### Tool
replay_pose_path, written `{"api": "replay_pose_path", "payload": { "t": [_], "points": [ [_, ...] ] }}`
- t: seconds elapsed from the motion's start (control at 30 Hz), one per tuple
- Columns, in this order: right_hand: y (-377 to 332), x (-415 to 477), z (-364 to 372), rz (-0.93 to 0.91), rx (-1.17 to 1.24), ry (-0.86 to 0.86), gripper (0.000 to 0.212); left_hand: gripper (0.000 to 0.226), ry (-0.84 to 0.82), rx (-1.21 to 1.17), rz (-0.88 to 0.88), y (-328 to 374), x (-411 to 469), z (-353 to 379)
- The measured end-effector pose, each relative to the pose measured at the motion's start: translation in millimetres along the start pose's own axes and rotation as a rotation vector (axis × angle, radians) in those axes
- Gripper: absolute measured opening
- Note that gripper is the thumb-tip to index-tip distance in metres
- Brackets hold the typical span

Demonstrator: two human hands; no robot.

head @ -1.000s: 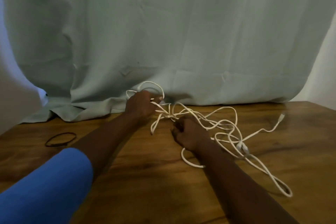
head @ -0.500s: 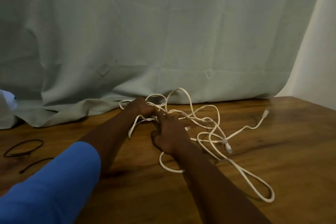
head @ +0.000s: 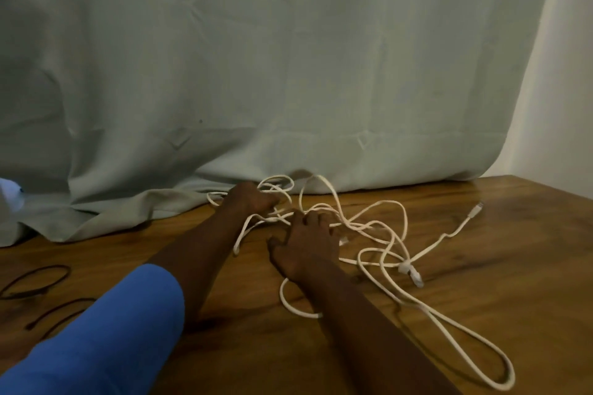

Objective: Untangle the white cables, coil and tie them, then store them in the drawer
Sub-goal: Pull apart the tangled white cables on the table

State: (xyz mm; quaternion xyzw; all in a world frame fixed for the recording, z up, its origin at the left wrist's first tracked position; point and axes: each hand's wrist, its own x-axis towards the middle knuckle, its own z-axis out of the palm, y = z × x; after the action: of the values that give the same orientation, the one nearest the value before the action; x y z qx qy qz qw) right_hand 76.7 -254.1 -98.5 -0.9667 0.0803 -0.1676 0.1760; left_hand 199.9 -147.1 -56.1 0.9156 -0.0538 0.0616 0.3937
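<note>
Head view: both hands' fingers stay clenched in the white cables (head: 369, 228) (right hand (head: 308, 244) barely shifted).

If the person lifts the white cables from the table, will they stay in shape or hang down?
The white cables would probably hang limp, since they lie in loose, irregular loops. Being knotted between the left hand and right hand, they would likely rise as one bunch. The long loop would probably trail on the wooden table.

Nothing here carries writing I can read: no label, brand, number or sign shows on anything in front of me.
</note>
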Motion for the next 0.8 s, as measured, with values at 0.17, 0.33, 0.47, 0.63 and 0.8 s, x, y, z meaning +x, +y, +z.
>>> {"api": "replay_pose_path", "payload": {
  "t": [0.17, 0.33, 0.47, 0.63, 0.8],
  "points": [
    [2, -1, 4, 0.033, 0.139, 0.012, 0.065, 0.058, 0.226, -0.06, -0.008, 16, -7, -40],
    [3, -3, -7, 0.077, 0.173, -0.002, 0.073, 0.052, 0.418, 0.056, 0.072, 32, -17, -104],
    [-1, -12, -13, 0.053, 0.155, 0.033, 0.07, 0.055, 0.548, 0.252, 0.166, 44, -36, -147],
    [0, -13, -22, 0.066, 0.327, 0.024, 0.106, 0.047, 0.645, 0.347, 0.213, 54, -60, -184],
    [-3, -15, -24, 0.106, 0.65, -0.075, 0.099, 0.047, 0.696, 0.309, 0.21, 51, -75, -203]
  ]
}}
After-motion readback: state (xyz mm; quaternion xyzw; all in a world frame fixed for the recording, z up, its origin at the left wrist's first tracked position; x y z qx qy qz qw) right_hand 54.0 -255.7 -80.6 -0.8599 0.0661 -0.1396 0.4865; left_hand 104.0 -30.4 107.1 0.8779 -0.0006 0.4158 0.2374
